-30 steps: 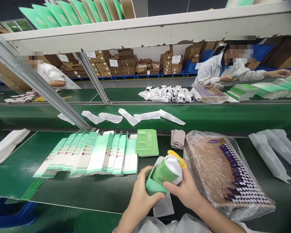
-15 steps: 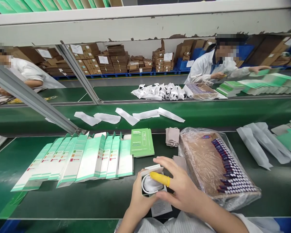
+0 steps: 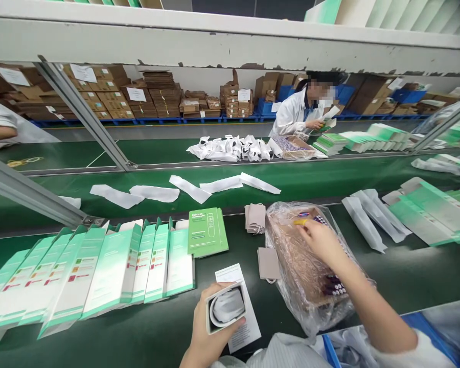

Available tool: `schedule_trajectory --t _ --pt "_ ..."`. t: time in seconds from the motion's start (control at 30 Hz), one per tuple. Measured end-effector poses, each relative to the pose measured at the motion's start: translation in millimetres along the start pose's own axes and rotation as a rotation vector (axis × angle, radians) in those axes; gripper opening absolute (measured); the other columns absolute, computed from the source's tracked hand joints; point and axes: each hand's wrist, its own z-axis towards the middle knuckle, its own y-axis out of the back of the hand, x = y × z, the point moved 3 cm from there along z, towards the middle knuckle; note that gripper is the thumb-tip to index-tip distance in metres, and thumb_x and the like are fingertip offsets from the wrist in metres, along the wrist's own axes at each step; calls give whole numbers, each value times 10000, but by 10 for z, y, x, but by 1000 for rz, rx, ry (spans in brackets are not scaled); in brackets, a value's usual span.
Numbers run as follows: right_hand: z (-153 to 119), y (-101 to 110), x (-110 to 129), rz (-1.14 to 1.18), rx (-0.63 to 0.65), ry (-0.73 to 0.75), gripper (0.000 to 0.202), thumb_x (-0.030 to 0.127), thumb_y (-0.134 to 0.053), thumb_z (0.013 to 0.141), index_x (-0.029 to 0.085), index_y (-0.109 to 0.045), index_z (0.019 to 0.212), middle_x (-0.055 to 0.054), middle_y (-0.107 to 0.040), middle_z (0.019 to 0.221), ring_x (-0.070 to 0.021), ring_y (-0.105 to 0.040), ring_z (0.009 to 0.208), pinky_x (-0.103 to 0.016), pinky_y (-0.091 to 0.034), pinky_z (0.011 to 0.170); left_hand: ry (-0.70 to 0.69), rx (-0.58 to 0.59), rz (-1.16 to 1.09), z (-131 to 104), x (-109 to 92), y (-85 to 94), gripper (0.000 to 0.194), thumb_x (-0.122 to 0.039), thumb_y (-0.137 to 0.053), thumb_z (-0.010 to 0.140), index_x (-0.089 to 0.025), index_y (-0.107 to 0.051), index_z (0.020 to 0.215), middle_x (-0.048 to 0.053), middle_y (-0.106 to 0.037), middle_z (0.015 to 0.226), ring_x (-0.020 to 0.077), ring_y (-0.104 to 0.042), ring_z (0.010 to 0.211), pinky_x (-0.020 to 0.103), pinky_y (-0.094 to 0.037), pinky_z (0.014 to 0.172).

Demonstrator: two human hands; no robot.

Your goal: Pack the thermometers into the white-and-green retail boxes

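Lower centre, the left hand (image 3: pixel 204 323) curls snugly round the open box (image 3: pixel 208 314), its mouth facing the camera, likely so the white bundle (image 3: pixel 230 304) inside stays put and reachable. Right of centre, the right hand (image 3: pixel 320 240) dips over the plastic-wrapped tray (image 3: pixel 291 255), fingers bent and bunched; whether they pinch anything, there's no telling! Batteries (image 3: pixel 335 286) sit packed close there, presumably for quick picking.

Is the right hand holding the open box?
No, the left hand holds the open box; the right hand is at the battery tray.
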Motion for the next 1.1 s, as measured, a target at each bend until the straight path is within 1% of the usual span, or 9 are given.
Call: schedule_trajectory --t 0.1,0.2,0.4,0.63,0.77,0.9,0.97,1.03,1.1 --pt "338 -209 -533 -145 27 -61 202 179 -516 941 103 -683 1027 -163 -718 990 -282 -668 981 -404 -499 844 -82 85 -23 34 -19 -14 486 -327 -852 648 -234 -659 1084 76 -715 1017 289 -687 950 398 -562 824" --pt "495 -366 -731 -252 16 -63 213 273 -584 947 127 -644 1090 -107 -672 1108 -256 -608 1090 -444 -463 929 -129 104 -21 55 -22 -11 484 -290 -851 653 -244 -655 1093 73 -724 1023 291 -694 944 393 -568 812" --pt "497 -498 -709 -312 11 26 137 245 -570 933 142 -646 981 -101 -667 1055 -270 -550 1107 -442 -386 948 -112 54 -6 35 -31 -22 478 -331 -855 638 -222 -665 1063 81 -724 1006 296 -704 918 402 -576 790" --pt "430 -356 -625 -152 -31 114 163 158 -506 861 117 -660 899 -218 -697 886 -363 -566 1022 -480 -383 881 -66 -18 -12 81 -151 -75 508 -328 -856 627 -221 -651 1080 68 -704 1034 283 -690 936 394 -564 811" --pt "202 -118 -247 37 -114 119 188 219 -486 907 143 -652 956 -168 -702 959 -307 -623 968 -433 -463 870 -36 11 -29 206 -180 -250 542 -339 -868 618 -221 -624 1087 51 -685 1021 265 -681 917 375 -553 798" --pt "-324 275 475 445 -310 122 170 293 -552 936 256 -667 1055 -66 -696 1046 -251 -647 980 -383 -515 867 19 84 -33 310 -123 -481 562 -335 -876 621 -218 -595 1094 48 -687 1027 260 -674 935 372 -532 824" --pt "-566 418 860 620 -379 328 227 210 -632 885 299 -703 1082 -44 -704 962 -236 -652 865 -377 -528 789 38 113 -59 328 -95 -562 582 -326 -878 627 -221 -574 1112 43 -694 1028 250 -675 927 368 -527 829" --pt "-731 468 1152 585 -416 609 349 86 -630 855 287 -693 1134 -33 -737 966 -222 -645 827 -394 -513 782 19 126 -72 332 -86 -603 572 -325 -878 633 -222 -571 1105 31 -691 1008 230 -675 877 342 -530 786" --pt "-806 422 1280 519 -416 760 420 22 -604 845 255 -653 1191 -41 -754 1032 -227 -640 869 -427 -500 811 -36 133 -61 335 -94 -613 554 -321 -883 636 -227 -585 1093 24 -678 1003 214 -669 854 316 -528 754"
